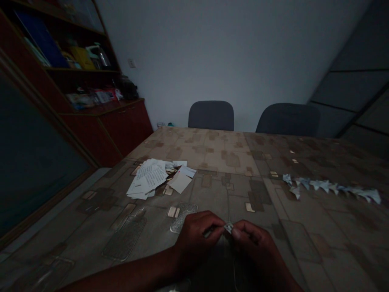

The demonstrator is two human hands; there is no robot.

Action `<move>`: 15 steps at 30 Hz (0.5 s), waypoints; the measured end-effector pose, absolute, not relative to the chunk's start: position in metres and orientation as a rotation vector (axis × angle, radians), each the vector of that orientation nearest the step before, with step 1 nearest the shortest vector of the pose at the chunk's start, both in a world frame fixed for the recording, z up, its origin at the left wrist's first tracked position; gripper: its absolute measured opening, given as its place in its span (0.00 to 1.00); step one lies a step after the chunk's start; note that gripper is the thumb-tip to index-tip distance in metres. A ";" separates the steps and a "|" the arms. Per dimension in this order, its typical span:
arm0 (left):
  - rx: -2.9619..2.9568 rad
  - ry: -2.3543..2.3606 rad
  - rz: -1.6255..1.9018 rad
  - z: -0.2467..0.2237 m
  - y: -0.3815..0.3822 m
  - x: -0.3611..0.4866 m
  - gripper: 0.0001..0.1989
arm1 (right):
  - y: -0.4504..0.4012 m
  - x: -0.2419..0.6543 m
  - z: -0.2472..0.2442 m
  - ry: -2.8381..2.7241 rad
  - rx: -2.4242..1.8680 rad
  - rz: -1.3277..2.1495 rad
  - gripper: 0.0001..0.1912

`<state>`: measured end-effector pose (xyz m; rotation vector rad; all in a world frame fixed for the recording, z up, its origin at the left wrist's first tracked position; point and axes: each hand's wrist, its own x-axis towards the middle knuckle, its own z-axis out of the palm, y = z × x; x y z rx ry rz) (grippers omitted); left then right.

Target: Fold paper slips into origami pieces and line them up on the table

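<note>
Near the front of the patterned table, a small folded piece of paper [228,227] is pinched between both hands. My left hand [199,233] holds its left side between thumb and fingers. On its right side, the thumb and fingers of my right hand [253,241] are closed. A loose pile of printed paper pieces [150,178] lies on the table to the left, beyond my left hand. To the right, a row of small folded paper shapes [322,185] runs across the tabletop.
The table [212,150] has a patterned cover. Two dark chairs [211,115] stand at its far side against the wall. At the left is a reddish wooden cabinet [127,125] with items on its shelves.
</note>
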<state>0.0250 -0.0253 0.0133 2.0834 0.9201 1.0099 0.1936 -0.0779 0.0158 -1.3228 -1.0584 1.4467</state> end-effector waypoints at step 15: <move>1.851 1.022 0.952 0.009 -0.032 0.031 0.04 | -0.075 0.190 0.017 -1.160 -1.440 1.212 0.13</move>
